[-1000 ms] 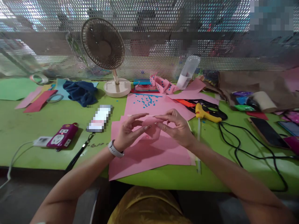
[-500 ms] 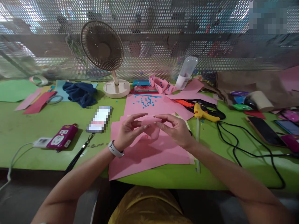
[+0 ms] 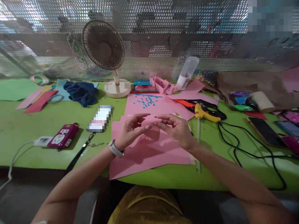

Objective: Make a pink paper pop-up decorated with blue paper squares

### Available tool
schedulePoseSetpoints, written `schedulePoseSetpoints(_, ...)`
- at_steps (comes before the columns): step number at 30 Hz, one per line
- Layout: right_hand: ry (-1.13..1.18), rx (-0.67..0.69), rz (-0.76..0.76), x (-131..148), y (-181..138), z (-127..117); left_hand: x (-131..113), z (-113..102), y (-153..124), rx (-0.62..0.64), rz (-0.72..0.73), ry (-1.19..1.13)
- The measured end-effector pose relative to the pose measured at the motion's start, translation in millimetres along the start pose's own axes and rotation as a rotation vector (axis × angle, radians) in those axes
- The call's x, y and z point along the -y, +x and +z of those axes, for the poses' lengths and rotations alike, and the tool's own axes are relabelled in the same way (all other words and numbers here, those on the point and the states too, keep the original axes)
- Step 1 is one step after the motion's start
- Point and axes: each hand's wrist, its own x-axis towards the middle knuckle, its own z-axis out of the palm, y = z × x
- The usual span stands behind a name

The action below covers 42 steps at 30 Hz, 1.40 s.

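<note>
A small folded piece of pink paper is held up between my two hands, above larger pink sheets on the green table. My left hand, with a pale watch on its wrist, pinches the paper's left side between thumb and fingers. From the other side my right hand grips it in the same way, the two thumbs nearly meeting. Behind the hands lies another pink sheet scattered with small blue dots. Some of the folded paper is hidden by my fingers.
A yellow glue gun with a black cord lies to the right, a glue stick below it. A fan stands behind, near a phone and a purple power strip. Perforated metal mesh borders the table's back.
The pink paper has tilted slightly between my fingers and its upper part looks flatter. Both hands stay in nearly the same place; the whole view has shifted a little.
</note>
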Motion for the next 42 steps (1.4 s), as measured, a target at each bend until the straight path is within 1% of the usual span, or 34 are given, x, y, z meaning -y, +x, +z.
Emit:
schedulePoseSetpoints(5, -0.032, 0.035, -0.05, 5, -5, 4, -10, 3, -1, 0.049, 0.039, 0.004)
schedulePoseSetpoints(8, -0.034, 0.046, -0.046, 6, -8, 5, -13, 4, -2, 0.043, 0.018, -0.005)
schedulePoseSetpoints(10, -0.035, 0.048, -0.038, 6, -9, 6, -13, 4, -2, 0.04, 0.006, 0.002)
schedulePoseSetpoints(15, -0.018, 0.056, -0.015, 5, -9, 8, -9, 1, -2, 0.019, 0.069, 0.019)
schedulePoseSetpoints(20, -0.012, 0.063, -0.003, 5, -8, 8, -7, 1, -2, 0.015, 0.086, 0.023)
schedulePoseSetpoints(22, -0.015, 0.064, 0.004, 7, -8, 9, -6, 2, -2, 0.013, 0.072, 0.001)
schedulePoseSetpoints(27, -0.013, 0.053, 0.04, 12, -8, 11, -9, 3, -4, 0.04, -0.049, -0.048)
schedulePoseSetpoints(29, -0.012, 0.053, 0.054, 12, -7, 10, -9, 1, -3, 0.034, -0.079, -0.047)
schedulePoseSetpoints(32, -0.022, 0.017, 0.066, 10, -3, 2, -5, -10, 2, -0.036, -0.071, -0.087)
schedulePoseSetpoints(35, -0.024, -0.021, 0.099, 5, 2, -8, -3, -22, 10, -0.185, -0.046, -0.194)
schedulePoseSetpoints(36, -0.021, -0.018, 0.115, 4, 3, -10, -3, -24, 12, -0.217, -0.046, -0.212)
schedulePoseSetpoints(37, -0.019, -0.005, 0.129, 3, 4, -11, -4, -24, 13, -0.212, -0.047, -0.213)
schedulePoseSetpoints(38, -0.019, 0.012, 0.141, 2, 4, -11, -5, -23, 13, -0.171, -0.053, -0.192)
schedulePoseSetpoints(41, -0.025, 0.051, 0.143, 4, 2, -7, -11, -13, 8, 0.041, -0.089, -0.042)
schedulePoseSetpoints(42, -0.028, 0.057, 0.137, 6, 2, -5, -12, -10, 6, 0.087, -0.096, 0.004)
